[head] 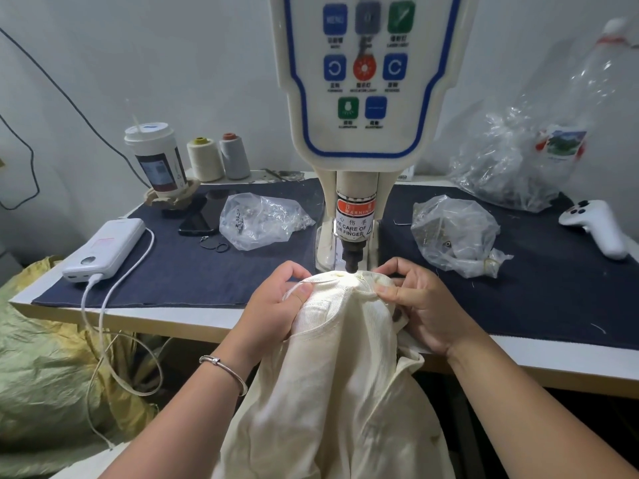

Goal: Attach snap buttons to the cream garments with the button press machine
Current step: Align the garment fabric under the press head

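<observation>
The risk was plain: both thumbs sat close to the punch of the press machine, so a stroke fired before they drew back could pinch a finger, and any slack or skew in the cloth would likely set the snap off its mark. The left hand pinched the cream garment, thumb on top, fingers curled beneath. The right hand gripped the opposite side likewise, stretching the edge under the punch above the dark-covered surface
</observation>
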The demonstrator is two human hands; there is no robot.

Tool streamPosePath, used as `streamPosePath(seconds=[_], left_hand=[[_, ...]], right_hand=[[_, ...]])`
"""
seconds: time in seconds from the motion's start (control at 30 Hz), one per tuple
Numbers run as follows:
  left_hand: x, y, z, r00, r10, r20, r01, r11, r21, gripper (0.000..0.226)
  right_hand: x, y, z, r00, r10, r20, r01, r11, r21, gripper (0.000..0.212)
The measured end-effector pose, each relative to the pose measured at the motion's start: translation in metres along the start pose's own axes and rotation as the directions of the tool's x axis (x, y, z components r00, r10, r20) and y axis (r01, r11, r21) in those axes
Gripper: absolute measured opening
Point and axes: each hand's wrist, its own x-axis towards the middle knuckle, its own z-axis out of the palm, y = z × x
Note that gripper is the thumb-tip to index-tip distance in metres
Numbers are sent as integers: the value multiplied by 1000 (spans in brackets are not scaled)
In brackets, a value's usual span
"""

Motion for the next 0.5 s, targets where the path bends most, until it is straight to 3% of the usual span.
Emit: streamPosePath(seconds=[0.5], left_hand=[[1, -3, 0, 1000, 11, 8, -10, 999, -39, 13]], right_hand=[[0, 0, -1, 1000, -6, 9, 6, 1000, 4, 25]])
